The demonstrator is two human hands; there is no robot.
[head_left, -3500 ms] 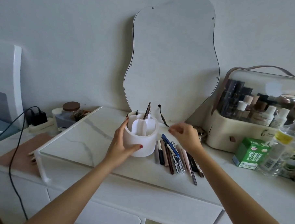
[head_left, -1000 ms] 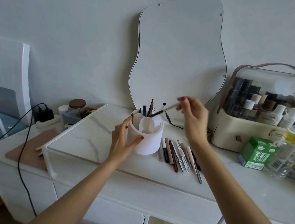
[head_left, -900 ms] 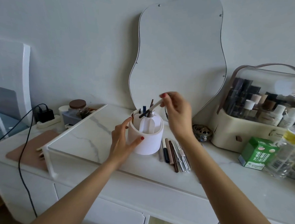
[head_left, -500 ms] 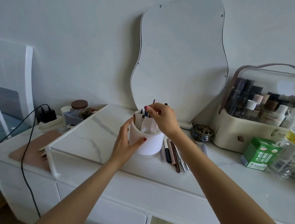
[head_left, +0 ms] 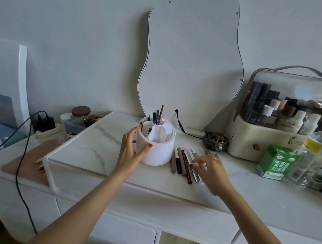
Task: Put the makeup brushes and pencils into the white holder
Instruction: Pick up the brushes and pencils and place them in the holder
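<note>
The white holder (head_left: 158, 151) stands on the marble top, divided into compartments, with several brushes and pencils (head_left: 157, 116) upright in it. My left hand (head_left: 132, 148) grips its left side, thumb on the front wall. A row of pencils and brushes (head_left: 184, 162) lies flat on the top just right of the holder. My right hand (head_left: 209, 167) hovers low over the right end of that row, blurred, fingers apart and curled down onto the pencils; nothing is lifted in it.
A wavy mirror (head_left: 192, 58) leans on the wall behind the holder. A dark round tin (head_left: 215, 141), a clear-lidded cosmetics case (head_left: 285, 120), a green carton (head_left: 275, 163) and a plastic bottle (head_left: 309, 159) stand to the right. A charger and cable (head_left: 44, 121) sit left.
My right hand dropped the white-handled brush into the holder and came down right to the row of pencils. The left hand stayed on the holder.
</note>
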